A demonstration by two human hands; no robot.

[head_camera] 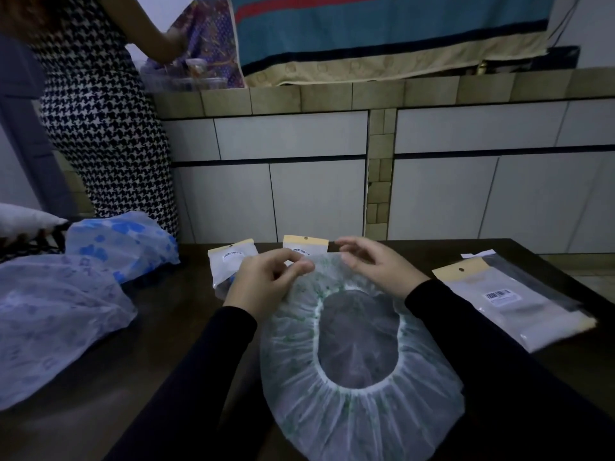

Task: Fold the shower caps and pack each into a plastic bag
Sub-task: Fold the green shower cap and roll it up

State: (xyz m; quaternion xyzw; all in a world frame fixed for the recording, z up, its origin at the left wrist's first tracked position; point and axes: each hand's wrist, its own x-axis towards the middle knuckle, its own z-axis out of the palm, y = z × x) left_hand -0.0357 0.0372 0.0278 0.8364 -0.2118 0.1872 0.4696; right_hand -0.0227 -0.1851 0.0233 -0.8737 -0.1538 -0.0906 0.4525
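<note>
- Here the left hand (266, 281) pinches the far rim of a green-speckled shower cap (359, 404) between thumb and curled fingers, narrow and tight on the thin plastic.
- The right hand (376, 264) sits just right of it at the same far rim; its fingers are loosely curled over the cap's edge, and whether they actually grip the plastic cannot be told.
- The cap lies spread on the dark table (159, 327), opening upward, its white elastic band forming an oval ring near the middle, with gathered pleats fanning out toward the near edge.
- Both forearms wear dark sleeves (466, 324) that come in from the near side, one on each flank of the cap.
- Just beyond the hands, at the far edge of the table, are two packed plastic bags with yellow header strips: one (229, 264) to the left, partly behind the left hand, and one (304, 244) between the two hands.
- At the right of the table lies a stack of flat empty plastic bags (509, 304) with a yellow header and a barcode label.
- At the left lie two loose caps, well apart from the hands: a pale one (56, 321) nearer, and a blue-flowered one (123, 244) farther back.
- Beyond the table is a tiled counter (366, 94) with white cabinet doors below, and a striped cloth (382, 31) hangs above it.
- At the far left another person in a houndstooth garment (100, 121) stands at the counter.
</note>
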